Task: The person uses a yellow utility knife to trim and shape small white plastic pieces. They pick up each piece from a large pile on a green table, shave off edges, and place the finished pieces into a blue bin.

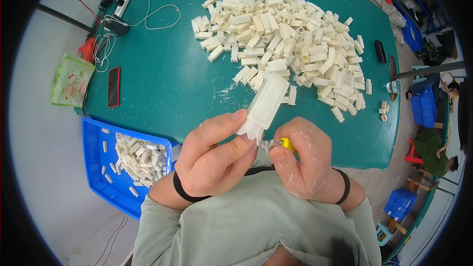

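Observation:
My left hand (211, 156) grips a white, box-shaped plastic part (267, 100) between thumb and fingers, tilted with its jagged end toward me. Closed around a small yellow-handled knife (287, 144), my right hand (306, 160) holds the metallic blade against or very near that ragged edge; exact contact is hard to tell. White shavings cling to the right hand's fingers and wrist. Beyond both hands, a large heap of similar white plastic parts (281, 34) covers the far middle and right of the green table (162, 83).
A blue bin (96, 160) with more white pieces stands at lower left. On the table's left lie a phone (114, 87), a power strip (124, 7) with cables and a green-white bag (72, 81). A black case (380, 51) lies far right. Another person sits at the right edge.

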### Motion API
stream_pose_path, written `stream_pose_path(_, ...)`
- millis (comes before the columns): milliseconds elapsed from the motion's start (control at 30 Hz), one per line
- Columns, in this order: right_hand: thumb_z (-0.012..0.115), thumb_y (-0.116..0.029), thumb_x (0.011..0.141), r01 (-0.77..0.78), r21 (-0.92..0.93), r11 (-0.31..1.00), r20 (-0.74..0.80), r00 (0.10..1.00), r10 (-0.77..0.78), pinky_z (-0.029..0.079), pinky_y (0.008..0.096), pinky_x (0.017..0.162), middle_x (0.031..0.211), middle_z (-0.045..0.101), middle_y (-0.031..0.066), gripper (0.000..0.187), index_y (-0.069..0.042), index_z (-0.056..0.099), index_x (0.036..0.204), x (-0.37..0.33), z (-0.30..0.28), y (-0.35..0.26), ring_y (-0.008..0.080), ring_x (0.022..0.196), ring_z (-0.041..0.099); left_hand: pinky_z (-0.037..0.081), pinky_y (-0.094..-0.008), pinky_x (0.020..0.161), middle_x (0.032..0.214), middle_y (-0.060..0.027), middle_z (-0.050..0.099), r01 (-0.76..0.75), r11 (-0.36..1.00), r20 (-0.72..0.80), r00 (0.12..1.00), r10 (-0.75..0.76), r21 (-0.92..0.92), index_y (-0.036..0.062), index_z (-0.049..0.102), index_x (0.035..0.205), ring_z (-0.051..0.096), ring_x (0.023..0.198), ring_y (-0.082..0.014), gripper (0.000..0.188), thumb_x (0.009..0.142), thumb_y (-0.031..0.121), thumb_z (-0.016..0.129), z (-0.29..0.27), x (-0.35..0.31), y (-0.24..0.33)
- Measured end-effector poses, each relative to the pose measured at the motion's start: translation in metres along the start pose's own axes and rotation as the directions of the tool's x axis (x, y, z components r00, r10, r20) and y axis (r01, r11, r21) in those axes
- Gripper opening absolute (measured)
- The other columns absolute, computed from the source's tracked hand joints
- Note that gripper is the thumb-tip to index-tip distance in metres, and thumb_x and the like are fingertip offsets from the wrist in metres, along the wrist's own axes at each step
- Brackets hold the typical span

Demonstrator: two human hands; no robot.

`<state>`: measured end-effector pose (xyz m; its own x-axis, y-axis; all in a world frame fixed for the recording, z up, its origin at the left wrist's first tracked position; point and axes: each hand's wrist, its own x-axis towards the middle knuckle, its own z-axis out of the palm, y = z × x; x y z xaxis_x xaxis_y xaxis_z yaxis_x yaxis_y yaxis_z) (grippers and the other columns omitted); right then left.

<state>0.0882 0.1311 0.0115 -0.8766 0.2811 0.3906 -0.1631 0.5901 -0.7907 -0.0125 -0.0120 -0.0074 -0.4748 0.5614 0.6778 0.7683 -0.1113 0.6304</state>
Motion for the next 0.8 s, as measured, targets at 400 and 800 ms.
stream_pose_path(400, 0.064, -0.015, 0.081, -0.038, -0.013, 0.999, 0.041, 0.998, 0.038, 0.039, 0.0318, 0.047, 0.066, 0.052, 0.0084, 0.016, -0.002, 0.055, 0.079, 0.003, -0.001, 0.001, 0.0249, 0.054, 0.049, 0.053, -0.0312, 0.070, 0.106, -0.0202, 0.058, 0.046, 0.998, -0.064, 0.997, -0.049, -0.043, -0.0004, 0.059, 0.089, 0.063, 0.087, -0.0281, 0.029, 0.064, -0.010, 0.071, -0.001, 0.000, 0.002)
stream_pose_path(800, 0.051, -0.019, 0.092, -0.255, 0.193, 0.948, 0.057, 0.967, 0.249, 0.035, 0.0238, 0.051, 0.070, 0.051, 0.0067, 0.023, 0.003, 0.053, 0.083, -0.005, -0.018, 0.030, 0.0121, 0.056, 0.041, 0.048, -0.0332, 0.079, 0.104, -0.0152, 0.059, 0.722, 0.183, -0.310, 0.493, -0.813, 0.667, 0.0025, 0.055, 0.102, 0.059, 0.089, -0.0266, 0.028, 0.074, 0.000, 0.060, -0.132, -0.117, -0.075)
